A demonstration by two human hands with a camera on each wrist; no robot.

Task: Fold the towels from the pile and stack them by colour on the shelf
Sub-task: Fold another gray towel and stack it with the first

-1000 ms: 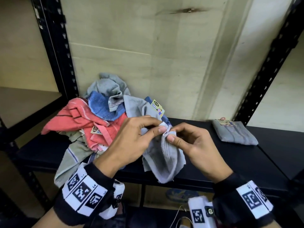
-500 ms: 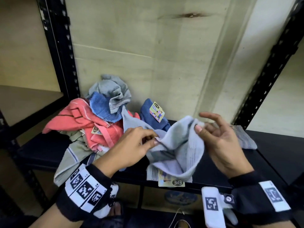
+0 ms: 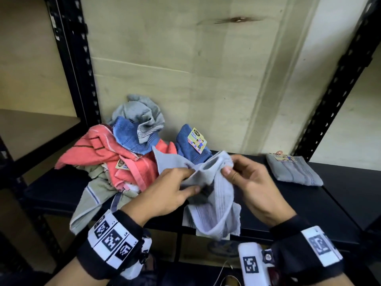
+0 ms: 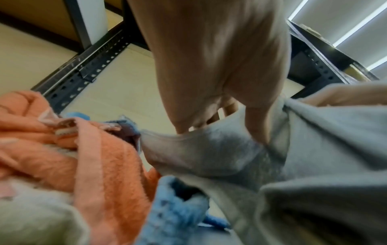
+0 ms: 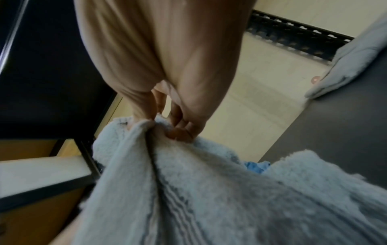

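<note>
A light grey towel (image 3: 218,201) hangs crumpled over the front edge of the black shelf (image 3: 309,203). My left hand (image 3: 175,188) pinches its upper edge between thumb and fingers. My right hand (image 3: 241,176) pinches the same edge a little to the right. The wrist views show the grey towel (image 4: 293,157) (image 5: 209,190) gripped close up. Behind my left hand lies the pile (image 3: 123,157) of coral, blue, grey and pale green towels. One folded grey towel (image 3: 292,170) lies flat at the right of the shelf.
A blue towel with a paper label (image 3: 196,140) leans against the back wall. Black perforated uprights (image 3: 78,69) (image 3: 338,79) stand on both sides of the shelf. A wooden board (image 3: 31,131) sits to the left. Bare shelf shows between the held towel and the folded one.
My right hand had spread the towel out to the right; it has come back toward the left hand. Both hands now pinch the top edge close together, and the towel hangs bunched.
</note>
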